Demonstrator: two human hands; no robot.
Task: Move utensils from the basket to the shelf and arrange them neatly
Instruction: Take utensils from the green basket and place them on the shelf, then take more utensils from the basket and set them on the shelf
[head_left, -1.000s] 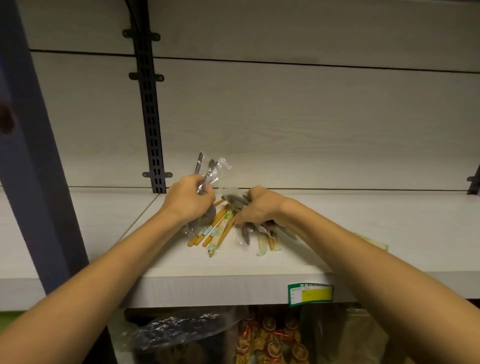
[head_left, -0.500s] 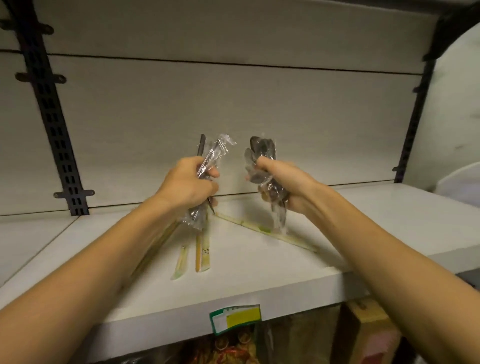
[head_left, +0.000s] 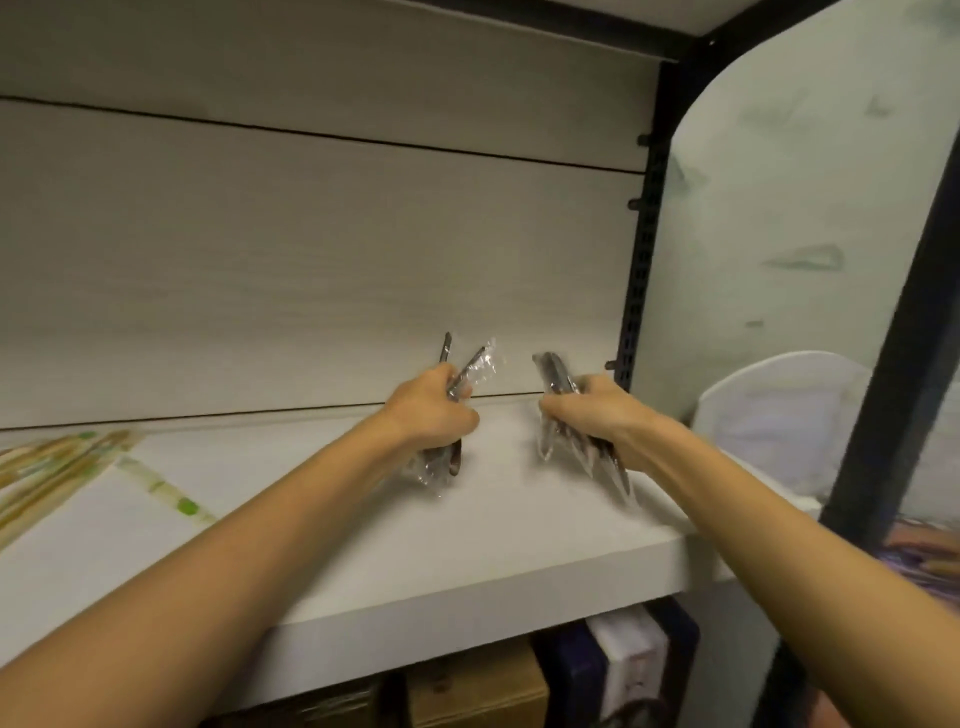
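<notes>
Your left hand (head_left: 434, 415) and right hand (head_left: 597, 415) still grip wrapped utensil bundles, now further right of the chopsticks (head_left: 57, 462)

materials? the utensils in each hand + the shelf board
Utensils in left hand and right hand: utensils look like dark, glossy metal, each in clear crinkly plastic wrap; blur leaves it open. Shelf board: matte white laminate with faint wood grain, probably.

Shelf (head_left: 467, 545) surface bare between and in front of both hands — open passage there. Wrapped chopsticks (head_left: 62, 467) occupy far left. Black upright (head_left: 641, 270) and white panel (head_left: 779, 234) close the right end.
</notes>
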